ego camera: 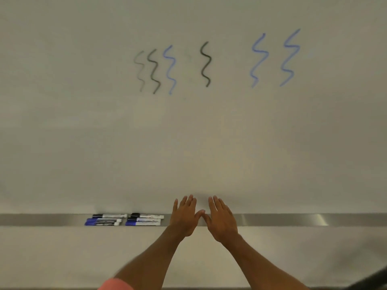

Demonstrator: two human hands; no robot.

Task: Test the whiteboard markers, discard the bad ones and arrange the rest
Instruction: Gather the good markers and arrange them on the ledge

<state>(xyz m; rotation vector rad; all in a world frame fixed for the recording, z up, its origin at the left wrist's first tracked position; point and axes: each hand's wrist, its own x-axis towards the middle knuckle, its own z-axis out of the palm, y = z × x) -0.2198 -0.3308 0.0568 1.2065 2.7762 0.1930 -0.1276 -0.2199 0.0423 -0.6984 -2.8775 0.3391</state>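
Observation:
Several capped markers lie in two neat pairs on the metal tray under the whiteboard. The left pair has a black-capped marker behind a blue-capped one, and so does the right pair. My left hand and my right hand are held flat side by side over the tray, just right of the markers, fingers straight, thumbs nearly touching, holding nothing. Several squiggles are drawn on the board: grey and black ones, a black one, and blue ones.
The tray runs the full width of the view, bare metal to the left of the markers and to the right of my hands. A pink sleeve edge shows at the bottom. A dark shape sits in the bottom right corner.

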